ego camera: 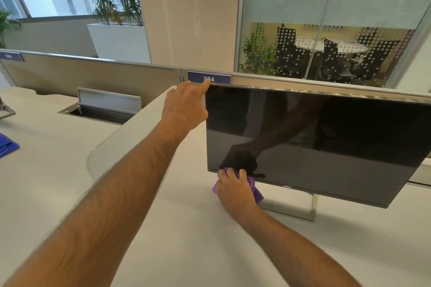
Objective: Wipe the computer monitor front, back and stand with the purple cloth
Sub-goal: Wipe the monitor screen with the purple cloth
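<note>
Monitor (314, 137) stands on the white desk (186, 240), screen dark, tilted, on a silver stand (291, 211).

Left hand (184, 105): fingers extended, holding the monitor's upper left corner, index fingertip at the top edge, just below the blue partition label reading 384 (209, 77).

Right hand (234, 187): fingers curled over the purple cloth (255, 190), pressing it against the bottom bezel near the lower left corner. Cloth bunched, partly hanging below the bezel.

Blue cloth (7, 145) at the desk's far left edge. Open cable hatch (102, 109) behind, left of the monitor.
</note>
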Demonstrator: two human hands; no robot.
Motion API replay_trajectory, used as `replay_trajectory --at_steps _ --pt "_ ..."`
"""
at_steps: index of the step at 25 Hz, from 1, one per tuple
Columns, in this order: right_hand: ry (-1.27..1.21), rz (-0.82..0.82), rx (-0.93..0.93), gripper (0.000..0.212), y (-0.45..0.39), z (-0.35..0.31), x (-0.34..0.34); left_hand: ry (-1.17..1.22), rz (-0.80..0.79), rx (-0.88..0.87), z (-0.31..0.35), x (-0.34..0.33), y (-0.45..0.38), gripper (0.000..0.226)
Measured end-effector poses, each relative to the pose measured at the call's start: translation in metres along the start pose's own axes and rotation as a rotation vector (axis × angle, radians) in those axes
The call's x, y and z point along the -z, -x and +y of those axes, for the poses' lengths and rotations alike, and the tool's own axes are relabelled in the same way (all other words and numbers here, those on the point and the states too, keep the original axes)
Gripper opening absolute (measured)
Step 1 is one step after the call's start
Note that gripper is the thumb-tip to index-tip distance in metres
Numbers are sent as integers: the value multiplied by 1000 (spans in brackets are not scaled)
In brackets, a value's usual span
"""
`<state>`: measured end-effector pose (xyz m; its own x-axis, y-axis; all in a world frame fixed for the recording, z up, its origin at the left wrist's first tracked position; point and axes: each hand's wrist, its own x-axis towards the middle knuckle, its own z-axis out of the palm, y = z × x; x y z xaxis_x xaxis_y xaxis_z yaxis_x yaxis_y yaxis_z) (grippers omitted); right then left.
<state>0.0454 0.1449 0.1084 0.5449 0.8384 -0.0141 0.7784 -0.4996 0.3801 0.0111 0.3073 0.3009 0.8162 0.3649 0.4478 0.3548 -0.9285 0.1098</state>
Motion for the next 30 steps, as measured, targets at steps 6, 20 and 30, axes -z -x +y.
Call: replay_trajectory --at_steps 6,20,30 --pt "-66 -51 -98 71 43 40 -14 6 17 3 6 3 5 71" --pt "-159 -146 -391 81 135 134 -55 4 35 8 16 9 12 72" --pt "-160 -160 -652 83 199 192 -77 -63 32 26 21 11 13 74"
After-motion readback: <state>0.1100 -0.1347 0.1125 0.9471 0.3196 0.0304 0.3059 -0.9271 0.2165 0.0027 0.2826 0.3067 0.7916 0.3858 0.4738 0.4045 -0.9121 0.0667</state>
